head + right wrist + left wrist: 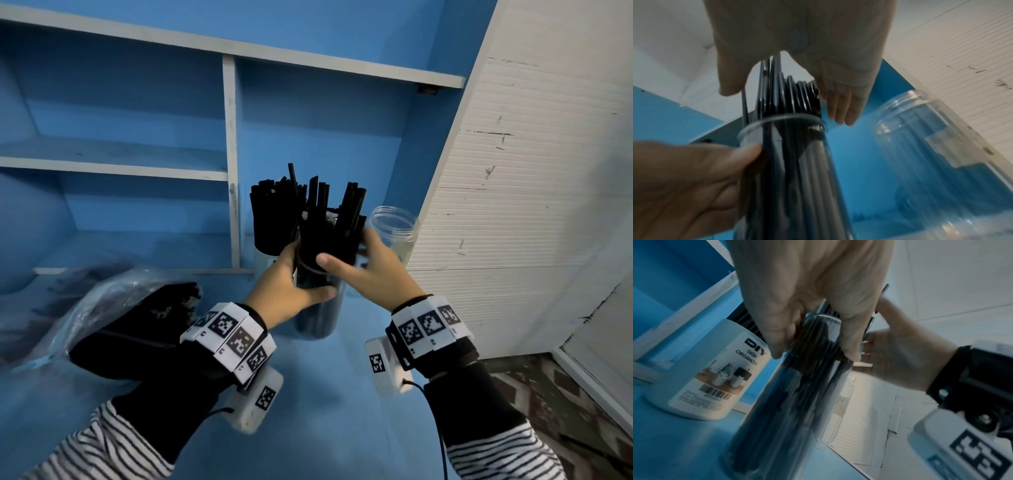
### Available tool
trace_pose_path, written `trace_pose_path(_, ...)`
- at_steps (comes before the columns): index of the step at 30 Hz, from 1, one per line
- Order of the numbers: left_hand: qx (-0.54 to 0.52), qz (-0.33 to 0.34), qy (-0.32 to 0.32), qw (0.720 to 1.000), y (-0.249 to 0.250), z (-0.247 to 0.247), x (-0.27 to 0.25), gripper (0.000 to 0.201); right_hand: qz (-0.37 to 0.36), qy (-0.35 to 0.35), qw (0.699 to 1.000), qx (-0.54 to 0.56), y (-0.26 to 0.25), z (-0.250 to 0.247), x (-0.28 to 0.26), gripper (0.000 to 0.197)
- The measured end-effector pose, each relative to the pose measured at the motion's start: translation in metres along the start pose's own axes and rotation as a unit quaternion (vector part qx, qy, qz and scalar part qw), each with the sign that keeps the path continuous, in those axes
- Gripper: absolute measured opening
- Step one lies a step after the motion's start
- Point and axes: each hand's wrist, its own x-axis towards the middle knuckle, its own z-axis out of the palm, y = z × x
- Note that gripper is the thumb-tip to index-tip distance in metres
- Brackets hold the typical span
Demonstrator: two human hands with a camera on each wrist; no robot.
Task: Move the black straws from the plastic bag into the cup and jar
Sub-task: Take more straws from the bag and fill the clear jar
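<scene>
A clear plastic cup full of black straws stands on the blue counter. My left hand grips it just under the rim; the left wrist view shows the thumb and fingers curled round the cup. My right hand wraps round the straw bundle above the rim, thumb in front and fingers behind. A white cup behind holds more straws. An empty clear jar stands at the right. The plastic bag with the remaining straws lies at the left.
Blue shelves with white edges rise right behind the cups. A white ribbed panel closes off the right side, close to the jar. The counter's front edge runs near the lower right, with patterned floor beyond.
</scene>
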Motion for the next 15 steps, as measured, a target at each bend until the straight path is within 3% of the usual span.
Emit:
trace_pose_path(3, 0.035, 0.023, 0.016, 0.999, 0.010, -0.007, -0.006, 0.090, 0.022, -0.025, 0.999, -0.007, 0.011, 0.007, -0.001, 0.085)
trace_pose_path(6, -0.032, 0.088, 0.115, 0.989, 0.034, -0.021, -0.012, 0.064, 0.016, -0.023, 0.999, 0.024, 0.018, 0.010, -0.001, 0.081)
trace_pose_path(8, -0.052, 0.146, 0.167, 0.974, 0.057, -0.030, -0.013, 0.057, 0.016, -0.027, 0.999, 0.039, 0.020, 0.010, 0.000, 0.078)
trace_pose_path(11, -0.007, 0.221, 0.159, 0.962, 0.078, -0.035, -0.006, 0.059, 0.018, -0.033, 0.998, 0.049, 0.020, 0.009, 0.001, 0.078)
trace_pose_path(15, 0.050, 0.268, 0.175, 0.946, 0.083, -0.027, 0.009, 0.049, 0.020, -0.035, 0.998, 0.057, 0.020, 0.009, 0.002, 0.074)
